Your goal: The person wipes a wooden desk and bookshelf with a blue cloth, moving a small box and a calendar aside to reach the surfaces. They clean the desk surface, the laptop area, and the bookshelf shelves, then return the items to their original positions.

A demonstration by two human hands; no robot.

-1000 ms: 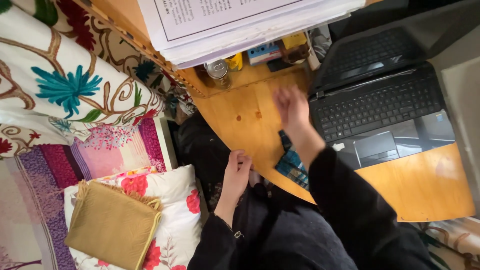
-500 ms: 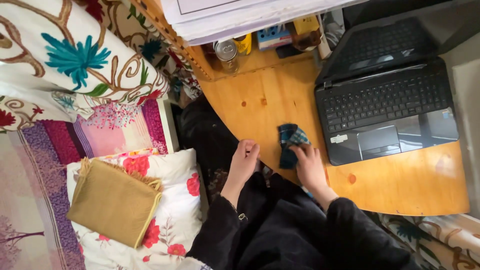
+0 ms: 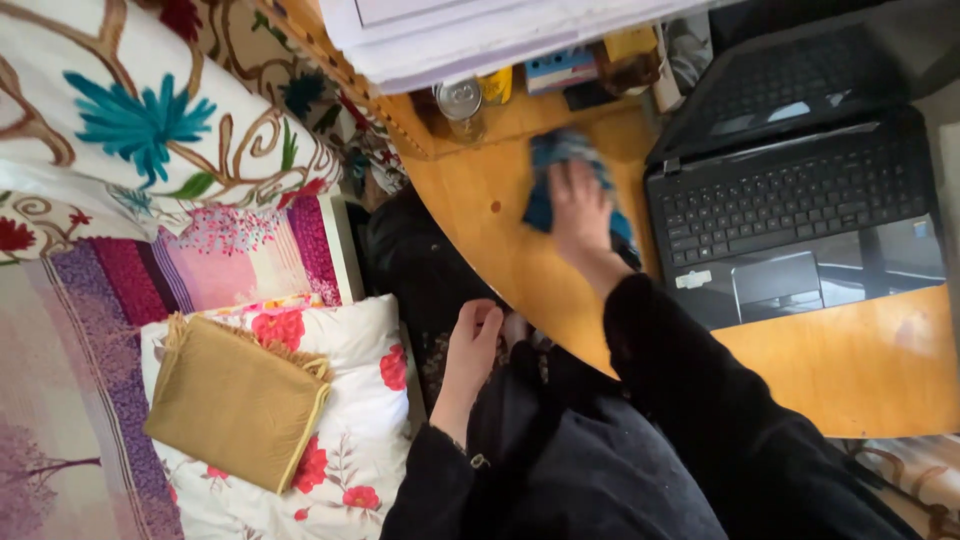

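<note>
Right hand: the right hand [image 3: 580,205] is laid flat, fingers spread and extended, pressed onto a blue checked cloth [image 3: 548,165]; nothing is gripped, the cloth is pinned under the palm.
Cloth position: the cloth is spread on the wooden counter [image 3: 500,215], just left of the black laptop [image 3: 800,200], near the metal can [image 3: 460,100].
Left hand: the left hand [image 3: 472,345] is loosely curled, fingertips resting against the counter's curved near edge; nothing is seen held in it.
Sleeves: both arms are covered in black fabric.
Surroundings: a mustard folded cloth [image 3: 235,400] is lying on a floral pillow [image 3: 350,440], well apart from both hands.
</note>
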